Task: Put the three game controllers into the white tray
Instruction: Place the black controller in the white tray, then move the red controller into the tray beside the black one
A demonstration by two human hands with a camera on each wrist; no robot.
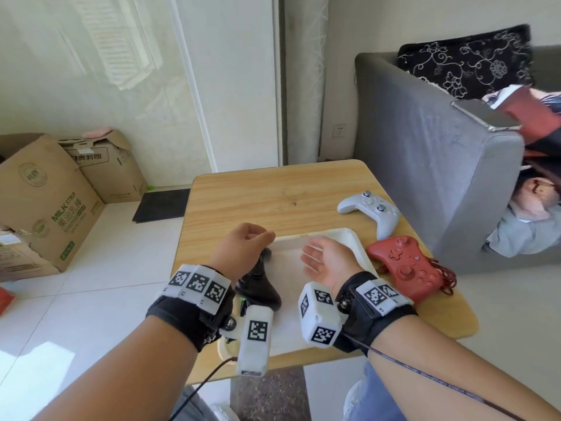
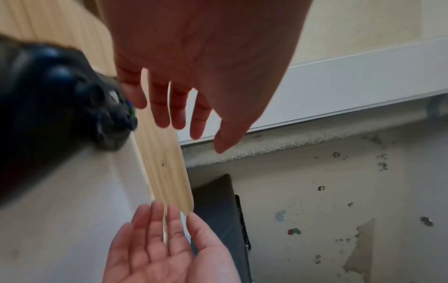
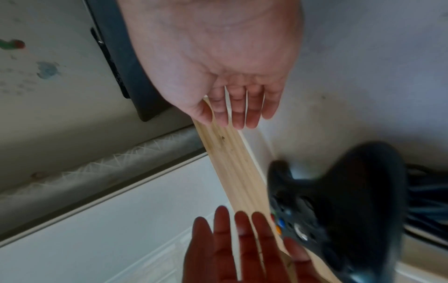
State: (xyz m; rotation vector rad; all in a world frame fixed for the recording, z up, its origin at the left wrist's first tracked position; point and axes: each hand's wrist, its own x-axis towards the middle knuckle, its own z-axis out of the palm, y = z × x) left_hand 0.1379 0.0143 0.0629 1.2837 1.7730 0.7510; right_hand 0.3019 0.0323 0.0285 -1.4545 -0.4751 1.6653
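A black controller (image 1: 260, 285) stands tilted on end over the left part of the white tray (image 1: 353, 243), blurred in both wrist views (image 2: 60, 107) (image 3: 339, 210). My left hand (image 1: 258, 238) hovers just above it with fingers relaxed and straight (image 2: 179, 122), holding nothing. My right hand (image 1: 309, 258) is open over the tray's middle, palm facing left, empty (image 3: 235, 118). A white controller (image 1: 371, 211) and a red controller (image 1: 409, 265) lie on the wooden table (image 1: 273, 192) to the right of the tray.
A grey sofa (image 1: 440, 153) with a black patterned cushion stands close to the table's right side. Cardboard boxes (image 1: 45, 202) sit on the tiled floor at the left. A dark flat mat (image 1: 162, 205) lies on the floor beside the table.
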